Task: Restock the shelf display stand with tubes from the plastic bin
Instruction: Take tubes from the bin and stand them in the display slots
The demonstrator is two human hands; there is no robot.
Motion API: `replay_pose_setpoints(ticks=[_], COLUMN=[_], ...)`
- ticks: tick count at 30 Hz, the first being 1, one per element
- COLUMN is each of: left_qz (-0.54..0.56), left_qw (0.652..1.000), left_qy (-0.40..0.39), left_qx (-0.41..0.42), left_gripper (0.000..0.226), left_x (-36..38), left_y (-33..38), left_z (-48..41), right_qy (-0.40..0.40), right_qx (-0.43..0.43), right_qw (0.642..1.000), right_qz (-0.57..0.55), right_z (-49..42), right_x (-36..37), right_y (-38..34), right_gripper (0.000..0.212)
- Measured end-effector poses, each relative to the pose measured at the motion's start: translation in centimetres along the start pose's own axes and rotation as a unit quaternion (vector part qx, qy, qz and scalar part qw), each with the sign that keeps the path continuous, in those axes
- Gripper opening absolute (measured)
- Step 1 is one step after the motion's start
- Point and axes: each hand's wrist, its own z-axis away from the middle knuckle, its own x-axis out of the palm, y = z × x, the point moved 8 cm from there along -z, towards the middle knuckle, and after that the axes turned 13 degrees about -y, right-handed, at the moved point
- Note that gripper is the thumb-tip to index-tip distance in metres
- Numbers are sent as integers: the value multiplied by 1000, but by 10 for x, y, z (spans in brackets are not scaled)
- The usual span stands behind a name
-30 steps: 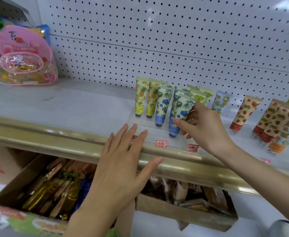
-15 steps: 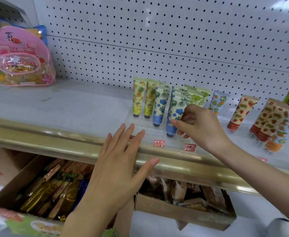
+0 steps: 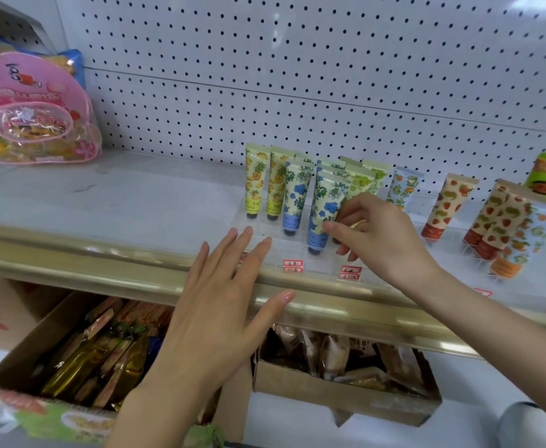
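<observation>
- The right hand [image 3: 378, 240] is at the front of the clear stand [image 3: 258, 229], its fingers curled round the lower part of a green tube [image 3: 360, 184].
- That tube stands nearly upright with its long axis tipped back a little, crimped end up. Its cap end points down into the stand and is mostly hidden by the fingers.
- Just left of the fingers, touching or nearly so, stands a blue tube [image 3: 325, 208] in the next slot. More tubes fill the rows to its left and behind.
- The left hand [image 3: 226, 305] is spread flat with straight fingers and holds nothing. It sits over the shelf's front rail [image 3: 103, 253], fingertips near the stand's front left corner.
- The right hand is the nearer one and already has the tube. Judging by this, the next move is a straight push down along the tube's axis to seat the cap.
- The plastic bin is not in view; only cardboard boxes [image 3: 330, 392] of packets show below the shelf.
</observation>
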Motion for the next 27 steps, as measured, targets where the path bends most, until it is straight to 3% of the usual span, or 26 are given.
replay_pose_setpoints(ticks=[9, 15, 18, 22, 27], left_qz=[-64, -116, -126, -100, -58], left_qw=[995, 985, 975, 964, 939], left_qy=[38, -80, -152, -240, -329], left_qx=[68, 98, 105, 61, -80], left_gripper=[59, 58, 60, 70, 81], left_x=[5, 71, 118, 183, 250], left_y=[42, 69, 72, 54, 15], left_z=[25, 77, 109, 151, 201], right_qy=[-3, -83, -146, -241, -383], right_qx=[-83, -142, -86, 23, 239], right_qw=[994, 964, 954, 947, 884], right_qz=[72, 210, 246, 212, 123], right_z=[73, 164, 202, 246, 305], right_x=[-20, 5, 35, 82, 138], right_y=[-17, 32, 88, 166, 271], right_gripper=[13, 22, 31, 34, 61])
